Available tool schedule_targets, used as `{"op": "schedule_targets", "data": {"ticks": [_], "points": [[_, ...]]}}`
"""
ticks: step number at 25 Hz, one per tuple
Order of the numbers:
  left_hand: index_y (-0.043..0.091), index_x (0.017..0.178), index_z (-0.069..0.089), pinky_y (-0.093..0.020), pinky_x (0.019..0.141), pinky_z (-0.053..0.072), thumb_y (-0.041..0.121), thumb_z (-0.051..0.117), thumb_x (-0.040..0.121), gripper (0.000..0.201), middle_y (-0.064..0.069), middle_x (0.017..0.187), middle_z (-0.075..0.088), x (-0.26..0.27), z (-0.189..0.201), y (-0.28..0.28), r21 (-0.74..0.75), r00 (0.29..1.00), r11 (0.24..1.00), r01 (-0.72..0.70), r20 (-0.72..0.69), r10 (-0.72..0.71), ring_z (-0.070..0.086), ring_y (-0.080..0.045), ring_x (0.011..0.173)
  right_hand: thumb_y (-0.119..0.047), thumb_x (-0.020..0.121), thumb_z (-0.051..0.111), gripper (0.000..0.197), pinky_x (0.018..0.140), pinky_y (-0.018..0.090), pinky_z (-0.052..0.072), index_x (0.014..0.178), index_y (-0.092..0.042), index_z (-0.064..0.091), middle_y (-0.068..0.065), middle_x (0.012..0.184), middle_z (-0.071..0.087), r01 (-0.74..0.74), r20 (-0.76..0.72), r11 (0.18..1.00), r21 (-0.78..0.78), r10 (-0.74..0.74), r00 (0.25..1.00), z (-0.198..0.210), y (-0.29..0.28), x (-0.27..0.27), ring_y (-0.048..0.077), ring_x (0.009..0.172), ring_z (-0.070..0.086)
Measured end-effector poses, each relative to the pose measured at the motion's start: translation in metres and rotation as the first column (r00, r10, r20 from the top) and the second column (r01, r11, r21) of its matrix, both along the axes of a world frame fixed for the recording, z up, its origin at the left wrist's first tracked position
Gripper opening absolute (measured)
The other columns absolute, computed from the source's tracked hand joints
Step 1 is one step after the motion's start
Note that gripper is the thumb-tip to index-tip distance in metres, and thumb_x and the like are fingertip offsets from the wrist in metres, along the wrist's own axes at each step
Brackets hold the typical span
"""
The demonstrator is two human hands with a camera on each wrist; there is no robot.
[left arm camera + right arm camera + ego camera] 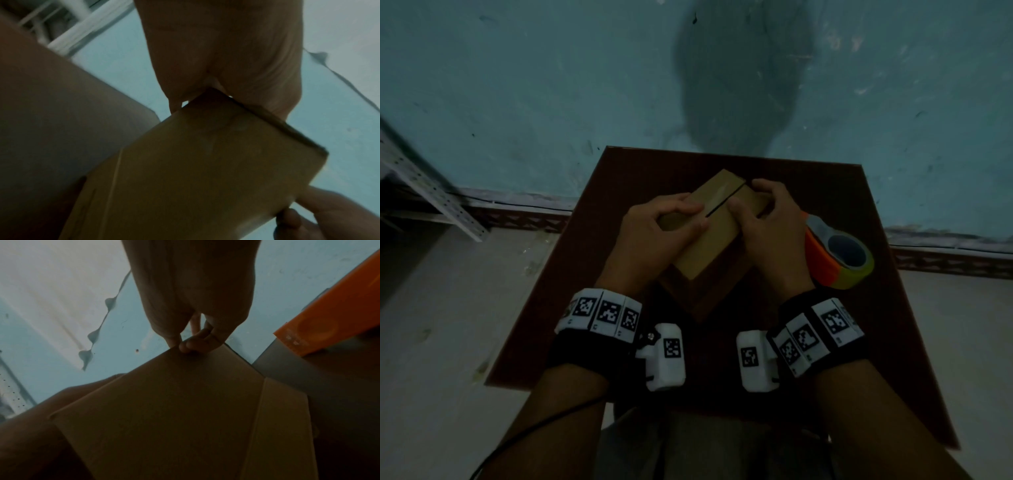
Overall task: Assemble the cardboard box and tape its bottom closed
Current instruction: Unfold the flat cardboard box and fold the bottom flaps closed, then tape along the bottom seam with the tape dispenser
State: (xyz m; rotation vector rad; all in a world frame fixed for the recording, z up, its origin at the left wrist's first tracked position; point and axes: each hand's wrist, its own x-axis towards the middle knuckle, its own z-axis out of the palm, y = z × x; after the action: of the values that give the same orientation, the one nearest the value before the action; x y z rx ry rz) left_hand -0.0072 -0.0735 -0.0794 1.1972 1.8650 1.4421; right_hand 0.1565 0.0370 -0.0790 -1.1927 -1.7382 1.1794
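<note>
Small cardboard box [709, 236] on the dark tabletop [835, 192], both hands curled on its flaps: left hand [650, 222], right hand [767, 219]. Best to press flaps flat, close the gap, then reach for tape roll [839, 257] nearby.

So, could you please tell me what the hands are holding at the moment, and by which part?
Both hold the cardboard box: the left hand grips its left end, the right hand its right side by the flap seam.

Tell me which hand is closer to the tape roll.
The right hand. It holds the box on the side where the orange tape roll lies on the table; the left hand holds the box's far side.
</note>
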Motion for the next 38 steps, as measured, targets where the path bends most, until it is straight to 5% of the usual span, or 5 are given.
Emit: {"op": "schedule_targets", "data": {"ticks": [10,16,21,32,38], "points": [[0.039,0.132,0.073,-0.034,0.107,0.054,0.044,0.083,0.087,0.047,0.011,0.157,0.053,-0.003,0.01,-0.007,-0.156,0.986,0.982,0.103,-0.112,-0.121,0.053,-0.009,0.138,-0.04,0.1,0.069,0.058,0.102,0.043,0.057,0.152,-0.043,0.045,-0.007,0.142,0.049,-0.101,-0.023,0.995,-0.013,0.101,0.995,-0.004,0.005,0.007,0.015,0.125,0.058],[0.035,0.123,0.079,-0.035,0.113,0.031,0.041,0.072,0.097,0.028,-0.001,0.157,0.045,-0.014,-0.009,-0.006,-0.193,0.844,0.972,-0.136,-0.536,0.011,0.037,-0.028,0.146,-0.048,0.107,0.054,0.048,0.099,0.042,0.056,0.154,-0.045,0.049,0.004,0.138,0.054,-0.185,0.341,0.982,0.029,0.164,0.925,-0.014,0.005,0.007,0.019,0.114,0.061],[0.032,0.126,0.078,-0.043,0.111,0.047,0.042,0.066,0.101,0.029,-0.001,0.143,0.064,-0.022,-0.024,-0.002,-0.226,0.874,0.965,-0.134,-0.486,0.008,0.059,-0.024,0.131,-0.043,0.106,0.058,0.042,0.099,0.044,0.057,0.147,-0.036,0.057,0.002,0.137,0.055,-0.178,0.378,0.983,0.042,0.15,0.914,-0.014,0.0,0.003,0.017,0.114,0.06],[0.031,0.109,0.083,-0.046,0.126,0.033,0.046,0.082,0.087,0.026,0.008,0.161,0.051,-0.009,-0.031,0.008,-0.16,0.94,0.972,-0.173,-0.322,0.114,0.042,-0.021,0.151,-0.043,0.106,0.061,0.025,0.083,0.038,0.061,0.122,-0.025,0.061,-0.011,0.097,0.062,-0.004,0.304,0.999,0.052,-0.012,0.953,-0.008,0.016,0.022,0.013,0.095,0.069],[0.034,0.109,0.083,-0.045,0.124,0.037,0.045,0.083,0.086,0.025,0.013,0.152,0.061,-0.011,-0.029,0.004,-0.145,0.98,0.986,-0.089,-0.191,0.06,0.05,-0.011,0.145,-0.049,0.096,0.07,0.072,0.111,0.055,0.044,0.145,0.0,0.048,0.027,0.147,0.054,0.257,0.778,0.946,0.198,-0.311,0.546,-0.043,0.051,0.071,0.044,0.136,0.051]]}}
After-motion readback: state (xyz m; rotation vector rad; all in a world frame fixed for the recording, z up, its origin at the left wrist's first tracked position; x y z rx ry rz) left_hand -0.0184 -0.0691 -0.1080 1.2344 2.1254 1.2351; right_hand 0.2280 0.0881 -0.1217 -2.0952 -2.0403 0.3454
